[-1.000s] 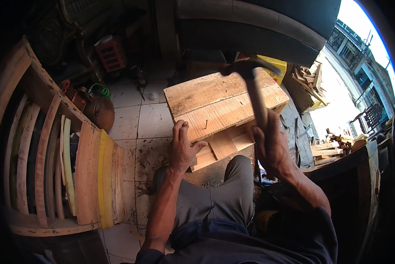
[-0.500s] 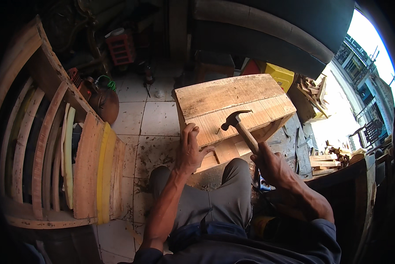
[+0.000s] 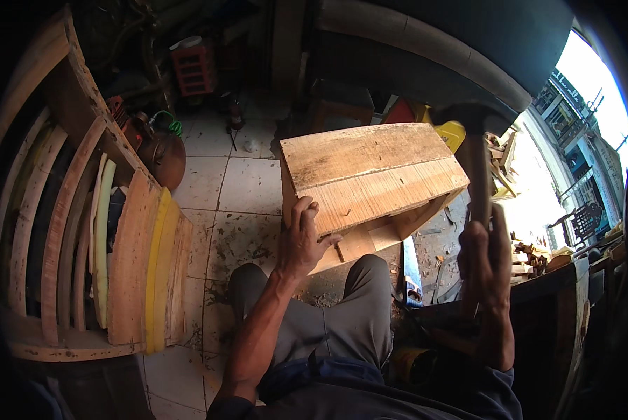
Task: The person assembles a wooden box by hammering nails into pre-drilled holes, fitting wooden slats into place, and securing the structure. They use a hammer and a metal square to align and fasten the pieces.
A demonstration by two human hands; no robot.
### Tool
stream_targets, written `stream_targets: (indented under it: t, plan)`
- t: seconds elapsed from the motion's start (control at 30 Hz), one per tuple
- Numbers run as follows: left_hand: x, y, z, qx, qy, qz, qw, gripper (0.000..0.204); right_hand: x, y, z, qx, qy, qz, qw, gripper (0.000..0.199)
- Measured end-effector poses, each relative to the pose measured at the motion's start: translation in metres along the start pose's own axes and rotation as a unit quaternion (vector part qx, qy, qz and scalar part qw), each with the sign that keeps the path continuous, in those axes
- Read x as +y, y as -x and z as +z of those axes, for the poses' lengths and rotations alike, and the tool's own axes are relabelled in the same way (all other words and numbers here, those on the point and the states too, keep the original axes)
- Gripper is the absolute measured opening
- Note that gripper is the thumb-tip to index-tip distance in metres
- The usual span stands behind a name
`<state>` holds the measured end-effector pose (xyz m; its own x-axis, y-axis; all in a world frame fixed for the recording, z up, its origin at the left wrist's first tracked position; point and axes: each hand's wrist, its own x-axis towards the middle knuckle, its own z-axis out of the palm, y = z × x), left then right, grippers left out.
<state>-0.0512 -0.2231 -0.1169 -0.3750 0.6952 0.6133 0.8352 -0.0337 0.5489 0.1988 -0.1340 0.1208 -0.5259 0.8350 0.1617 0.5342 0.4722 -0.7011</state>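
A wooden box (image 3: 370, 175) made of planks rests tilted on the tiled floor, leaning against my knee. My left hand (image 3: 302, 241) grips its near left corner, fingers spread over the plank edge. My right hand (image 3: 485, 262) is shut on the wooden handle of a hammer (image 3: 472, 150). The hammer is raised upright, its dark head high above the box's right end and apart from the wood.
A curved wooden rack (image 3: 83, 231) with slats and a yellow board stands at the left. A brown round vessel (image 3: 161, 154) and a red crate (image 3: 195, 70) lie at the back. A saw blade (image 3: 410, 269) lies on the floor by my knee. A workbench with wood scraps (image 3: 538, 259) is at right.
The hammer has swung up from the box top to a raised position at the right. My left hand stays on the box corner.
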Motion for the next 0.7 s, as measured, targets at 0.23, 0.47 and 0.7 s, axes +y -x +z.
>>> stream_targets:
  t: [0.23, 0.47, 0.7]
  plan:
    - [0.010, -0.022, 0.019, -0.033, 0.004, 0.006, 0.999, 0.084, 0.084, 0.021, 0.047, -0.025, -0.232, -0.004, 0.972, 0.032]
    - [-0.001, -0.018, 0.002, -0.011, -0.014, 0.024, 1.000, 0.084, 0.016, 0.015, 0.014, 0.024, -0.018, -0.014, 0.999, 0.028]
    - [0.000, -0.015, 0.019, 0.030, -0.008, 0.087, 0.996, 0.082, 0.028, 0.020, 0.029, -0.172, 0.187, 0.040, 0.966, 0.029]
